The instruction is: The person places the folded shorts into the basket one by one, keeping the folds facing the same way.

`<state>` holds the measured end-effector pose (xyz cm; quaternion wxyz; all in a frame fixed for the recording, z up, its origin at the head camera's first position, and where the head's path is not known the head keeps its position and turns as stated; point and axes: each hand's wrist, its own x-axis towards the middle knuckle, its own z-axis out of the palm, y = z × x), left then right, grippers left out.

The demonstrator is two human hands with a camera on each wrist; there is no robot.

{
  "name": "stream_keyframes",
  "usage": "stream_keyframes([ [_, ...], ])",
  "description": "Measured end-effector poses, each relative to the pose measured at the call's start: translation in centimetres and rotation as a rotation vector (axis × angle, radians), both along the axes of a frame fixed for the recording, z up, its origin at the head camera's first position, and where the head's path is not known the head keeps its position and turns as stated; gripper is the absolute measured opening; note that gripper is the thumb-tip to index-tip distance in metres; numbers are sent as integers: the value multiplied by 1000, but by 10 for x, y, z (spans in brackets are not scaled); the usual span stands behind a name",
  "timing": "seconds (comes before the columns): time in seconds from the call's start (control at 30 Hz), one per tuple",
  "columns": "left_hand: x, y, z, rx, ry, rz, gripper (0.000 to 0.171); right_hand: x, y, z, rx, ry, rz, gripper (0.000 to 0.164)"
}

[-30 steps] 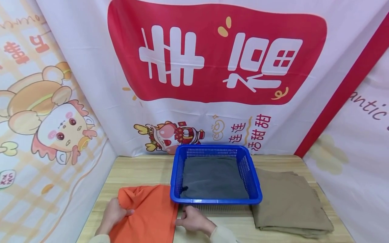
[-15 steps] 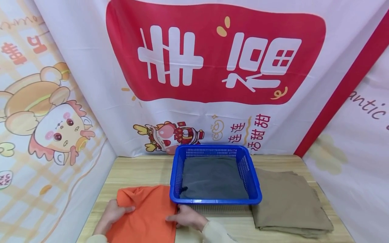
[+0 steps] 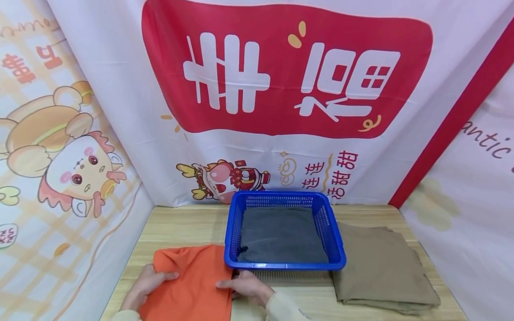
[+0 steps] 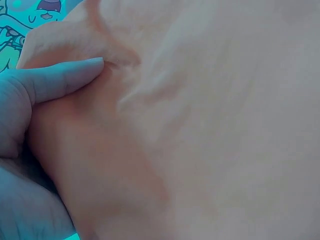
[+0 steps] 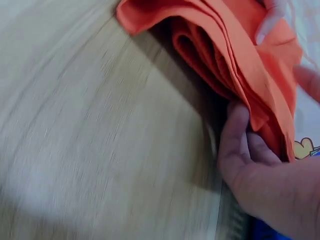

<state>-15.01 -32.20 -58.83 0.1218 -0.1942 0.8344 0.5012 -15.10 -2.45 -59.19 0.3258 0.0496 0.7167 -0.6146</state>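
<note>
A folded orange cloth [image 3: 192, 281] lies at the near left of the table, its layers showing along the edge in the right wrist view. My left hand [image 3: 148, 285] grips its left side, thumb on top and fingers out of sight underneath. In the left wrist view the thumb [image 4: 70, 77] presses a crease into the fabric. At the opposite side my right hand [image 3: 246, 285] holds the right edge. Curled fingers [image 5: 235, 130] go under the layers in the right wrist view, while the thumb lies over the top in the head view.
A blue plastic basket [image 3: 285, 266] with dark grey cloth [image 3: 283, 234] inside stands just beyond my right hand. Right of it lies a folded khaki cloth [image 3: 381, 267]. Printed fabric hangings [image 3: 132, 169] enclose the wooden table [image 3: 184, 223] at the back and both sides.
My right hand has moved left onto the orange cloth, its thumb now over the right edge. The left hand has shifted slightly, its thumb staying on top. Basket and khaki cloth have not moved.
</note>
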Motion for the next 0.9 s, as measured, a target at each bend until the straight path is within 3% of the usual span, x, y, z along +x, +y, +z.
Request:
stream_keyframes([
  [0.17, 0, 0, -1, 37, -12, -8, 50, 1, -3, -5, -42, -37, -75, 64],
  [0.53, 5, -8, -3, 140, -33, -36, 40, 4, -8, -8, -131, -69, -76, 40],
  [0.9, 7, -12, 4, 187, -58, -52, 47, 4, -10, -1, -120, -19, -64, 55],
])
